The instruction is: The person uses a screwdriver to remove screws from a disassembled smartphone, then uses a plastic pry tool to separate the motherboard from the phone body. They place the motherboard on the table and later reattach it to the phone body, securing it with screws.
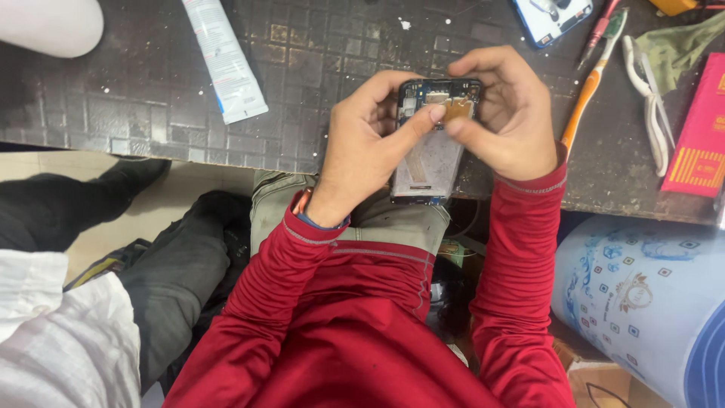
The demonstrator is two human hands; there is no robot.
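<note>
I hold an opened phone body (432, 155) with its back cover off, so the metal frame and inner parts show. My left hand (366, 143) grips its left side, with the thumb pressed on the upper middle. My right hand (507, 113) grips the upper right corner, fingertips on a small gold-coloured part (458, 111) near the top. Both sleeves are red. The phone hangs over the near edge of a dark workbench (151, 98).
A white tube (225, 60) lies on the bench at left. An orange-handled tool (585, 98), a red-handled tool (600, 30), white tweezers (653, 106), a green cloth (680, 45), a red booklet (698, 140) and another phone part (551, 19) lie at right. A blue-white drum (642, 295) stands below. Another person's dark trouser leg (174, 272) is at left.
</note>
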